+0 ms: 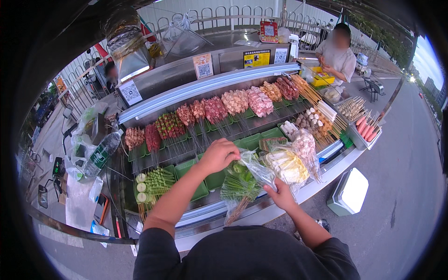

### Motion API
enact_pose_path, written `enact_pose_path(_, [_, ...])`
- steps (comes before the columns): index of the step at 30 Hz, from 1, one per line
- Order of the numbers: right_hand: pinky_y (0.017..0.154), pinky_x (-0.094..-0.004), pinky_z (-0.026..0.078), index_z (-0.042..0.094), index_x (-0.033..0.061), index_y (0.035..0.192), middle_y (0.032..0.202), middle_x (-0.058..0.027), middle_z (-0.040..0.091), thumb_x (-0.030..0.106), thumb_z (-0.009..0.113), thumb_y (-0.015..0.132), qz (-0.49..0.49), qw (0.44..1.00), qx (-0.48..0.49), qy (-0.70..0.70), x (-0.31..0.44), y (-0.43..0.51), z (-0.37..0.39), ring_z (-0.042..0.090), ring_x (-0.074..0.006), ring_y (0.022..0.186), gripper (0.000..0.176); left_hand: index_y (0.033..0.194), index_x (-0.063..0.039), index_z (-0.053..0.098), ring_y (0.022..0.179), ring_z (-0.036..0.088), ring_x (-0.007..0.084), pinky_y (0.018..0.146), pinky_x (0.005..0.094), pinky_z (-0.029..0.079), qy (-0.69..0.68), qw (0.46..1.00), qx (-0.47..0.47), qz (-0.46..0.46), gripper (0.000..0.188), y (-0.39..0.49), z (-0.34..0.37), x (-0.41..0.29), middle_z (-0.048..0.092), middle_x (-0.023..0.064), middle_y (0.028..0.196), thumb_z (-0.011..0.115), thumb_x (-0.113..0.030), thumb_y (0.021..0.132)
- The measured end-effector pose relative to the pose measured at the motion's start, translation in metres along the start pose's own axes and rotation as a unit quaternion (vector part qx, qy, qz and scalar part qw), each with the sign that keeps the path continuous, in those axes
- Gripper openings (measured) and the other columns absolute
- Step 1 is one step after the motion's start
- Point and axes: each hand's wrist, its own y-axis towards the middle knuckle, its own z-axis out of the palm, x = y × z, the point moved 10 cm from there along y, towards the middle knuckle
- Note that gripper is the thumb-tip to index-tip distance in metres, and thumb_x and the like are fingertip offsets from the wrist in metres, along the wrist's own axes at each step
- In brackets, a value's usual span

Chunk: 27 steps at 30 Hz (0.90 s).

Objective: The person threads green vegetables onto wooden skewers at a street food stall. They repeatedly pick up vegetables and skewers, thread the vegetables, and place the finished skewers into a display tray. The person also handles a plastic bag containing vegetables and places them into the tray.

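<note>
My left hand (219, 155) pinches one end of a clear plastic bag (253, 164), and my right hand (281, 196) grips it lower down on the right. Under the stretched plastic lie skewers of green vegetables (238, 185), their sticks bundled towards me. Right beside them, bagged cabbage skewers (287, 166) rest on the cart, with bagged pale meat skewers (304, 145) next to these. Green plastic trays (185, 173) lie below my left forearm. Sliced green vegetable skewers (157, 182) fill the tray at the left end.
Raw meat skewers (213, 108) line the back row. Sausages (366, 129) stand in a metal tray at the right corner. A white-lidded cooler box (350, 190) sits on the ground. A large plastic bottle (103, 152) lies at left. A person (337, 56) stands beyond the cart's right end.
</note>
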Motion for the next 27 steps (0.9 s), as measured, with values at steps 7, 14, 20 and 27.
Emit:
enact_pose_path(7, [0.054, -0.0311, 0.043, 0.06, 0.006, 0.108, 0.063, -0.011, 0.057, 0.027, 0.064, 0.085, -0.04, 0.997, 0.038, -0.056, 0.001, -0.001, -0.024, 0.049, -0.0156, 0.053, 0.031, 0.09, -0.007, 0.048, 0.055, 0.049, 0.0079, 0.05, 0.0229, 0.04, -0.388, 0.888, -0.037, -0.245, 0.01, 0.02, -0.001, 0.06, 0.052, 0.0002, 0.065, 0.048, -0.015, 0.095])
enact_pose_path(14, [0.053, -0.0262, 0.041, 0.058, 0.0052, 0.111, 0.067, -0.0065, 0.057, 0.022, 0.063, 0.087, -0.126, 0.982, 0.133, -0.051, 0.044, -0.012, -0.018, 0.047, -0.01, 0.055, 0.03, 0.088, -0.008, 0.049, 0.047, 0.04, 0.0059, 0.042, 0.0224, 0.03, -0.393, 0.873, -0.084, -0.276, 0.009, 0.043, -0.004, 0.101, 0.047, -0.0016, 0.057, 0.049, -0.014, 0.094])
enact_pose_path(20, [0.057, -0.0192, 0.04, 0.056, 0.0013, 0.112, 0.078, 0.0057, 0.057, 0.014, 0.06, 0.089, -0.021, 0.951, 0.193, 0.24, 0.009, -0.01, 0.008, 0.048, -0.0016, 0.066, 0.027, 0.09, -0.008, 0.057, 0.056, 0.053, 0.0102, 0.052, 0.0274, 0.043, -0.335, 0.834, 0.056, -0.435, 0.016, 0.016, 0.062, 0.152, 0.056, 0.0023, 0.064, 0.055, -0.023, 0.09])
enact_pose_path(27, [0.058, -0.0177, 0.041, 0.046, 0.003, 0.13, 0.087, 0.0047, 0.058, 0.01, 0.055, 0.091, -0.03, 0.954, -0.019, 0.297, 0.01, 0.004, -0.001, 0.049, -0.0017, 0.069, 0.041, 0.127, -0.014, 0.042, 0.09, 0.057, 0.0205, 0.072, 0.034, 0.048, -0.529, 0.664, -0.266, -0.457, 0.047, -0.094, 0.055, 0.173, 0.058, 0.007, 0.099, 0.057, -0.034, 0.087])
